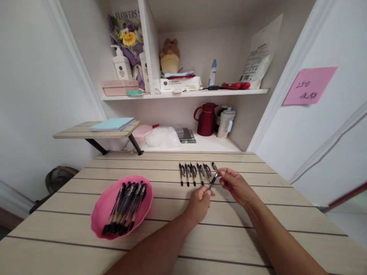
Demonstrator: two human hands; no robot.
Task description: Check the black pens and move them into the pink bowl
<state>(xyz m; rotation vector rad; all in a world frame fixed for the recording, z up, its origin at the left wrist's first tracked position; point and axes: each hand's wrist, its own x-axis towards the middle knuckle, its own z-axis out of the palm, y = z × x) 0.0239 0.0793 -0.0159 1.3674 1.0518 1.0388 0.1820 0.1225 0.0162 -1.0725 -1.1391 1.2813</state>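
Observation:
A black gel pen (213,180) is held at a slant over the table, its cap off. My left hand (198,205) is closed round its lower end. Thumb and forefinger of my right hand (235,186) pinch at its upper, tip end; the exact contact is too small to make out. Just beyond my right fingers lies a loose black pen cap (214,166). Left of it, several uncapped pens (187,175) lie in a row, tips pointing away, with black caps (194,170) beside them.
A pink scalloped bowl (97,217) full of capped pens (126,208) stands at the left. Behind it, a small raised shelf (77,131) carries blue paper (111,124). A red jug (206,120) and a cup (226,124) stand at the back of the table (246,252).

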